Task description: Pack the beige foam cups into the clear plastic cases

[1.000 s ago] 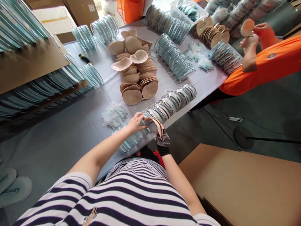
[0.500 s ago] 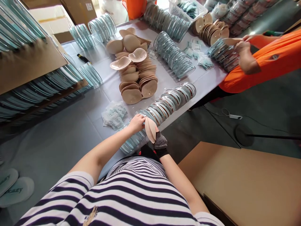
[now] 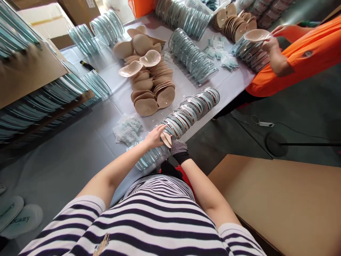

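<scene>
Between my two hands is a beige stick-on bra (image 3: pixel 166 139), its cups folded together, at the near end of a row of clear plastic cases (image 3: pixel 183 115). My bare left hand (image 3: pixel 156 136) grips it from the left. On the other side my right hand (image 3: pixel 178 145), in a dark knit glove, has its fingers closed around it. Below my left hand stand more clear cases (image 3: pixel 149 158). Stacks of beige bras (image 3: pixel 153 97) rise on the table just beyond, and small printed packets (image 3: pixel 128 128) lie to the left of my hands.
At the right a co-worker in an orange shirt (image 3: pixel 306 60) holds a beige cup over another case row. Further case rows (image 3: pixel 193 57) stand across the white table (image 3: pixel 98 122). A loaded shelf (image 3: pixel 34 81) is at left, a cardboard box (image 3: pixel 282 199) at right.
My hands have moved slightly up and forward with the folded bra, bringing it against the near end of the case row. The co-worker's beige cup has tilted to show its inside.
</scene>
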Motion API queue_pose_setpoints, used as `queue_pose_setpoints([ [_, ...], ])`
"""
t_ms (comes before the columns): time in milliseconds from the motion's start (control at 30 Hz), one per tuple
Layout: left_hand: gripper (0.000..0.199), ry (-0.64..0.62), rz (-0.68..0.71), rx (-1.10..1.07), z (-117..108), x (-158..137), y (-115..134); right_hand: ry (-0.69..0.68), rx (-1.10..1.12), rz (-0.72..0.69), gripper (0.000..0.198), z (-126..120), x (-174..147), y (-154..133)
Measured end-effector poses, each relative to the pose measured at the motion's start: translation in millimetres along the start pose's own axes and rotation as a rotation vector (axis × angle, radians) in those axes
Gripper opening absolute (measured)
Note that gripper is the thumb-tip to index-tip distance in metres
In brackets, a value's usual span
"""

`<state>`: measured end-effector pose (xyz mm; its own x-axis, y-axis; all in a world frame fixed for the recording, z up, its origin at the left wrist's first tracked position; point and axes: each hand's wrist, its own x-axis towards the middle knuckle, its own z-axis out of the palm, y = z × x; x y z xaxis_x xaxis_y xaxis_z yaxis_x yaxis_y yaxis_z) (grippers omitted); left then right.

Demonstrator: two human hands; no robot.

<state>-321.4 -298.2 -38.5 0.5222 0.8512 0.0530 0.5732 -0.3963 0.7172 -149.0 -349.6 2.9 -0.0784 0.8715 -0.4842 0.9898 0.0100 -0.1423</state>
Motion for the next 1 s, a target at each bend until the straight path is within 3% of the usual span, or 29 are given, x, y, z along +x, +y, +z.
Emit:
queue_pose_setpoints([
  [167, 0.094, -0.091, -0.126, 0.072, 0, 0, 6, 0.15, 0.038, 0.067, 0.039, 15, 2, 19],
  [400, 0.088, -0.105, -0.128, 0.11, 2, -2, 10, 0.152, 0.066, 0.059, 0.035, 33, 13, 20],
  [533, 0.085, -0.096, -0.127, 0.103, 1, -3, 9, 0.225, 0.205, 0.033, 0.029, 31, 0, 26],
  [700, 0.074, -0.114, -0.123, 0.125, 1, -4, 11, 0.277, 0.433, 0.17, 0.02, 46, 1, 24],
  [900, 0.067, -0.095, -0.136, 0.164, 6, -5, 10, 0.193, 0.537, 0.19, 0.023, 60, 16, 20],
  [1000, 0.05, -0.085, -0.096, 0.187, 7, -6, 8, 0.087, 0.548, 0.134, 0.025, 53, 15, 30],
])
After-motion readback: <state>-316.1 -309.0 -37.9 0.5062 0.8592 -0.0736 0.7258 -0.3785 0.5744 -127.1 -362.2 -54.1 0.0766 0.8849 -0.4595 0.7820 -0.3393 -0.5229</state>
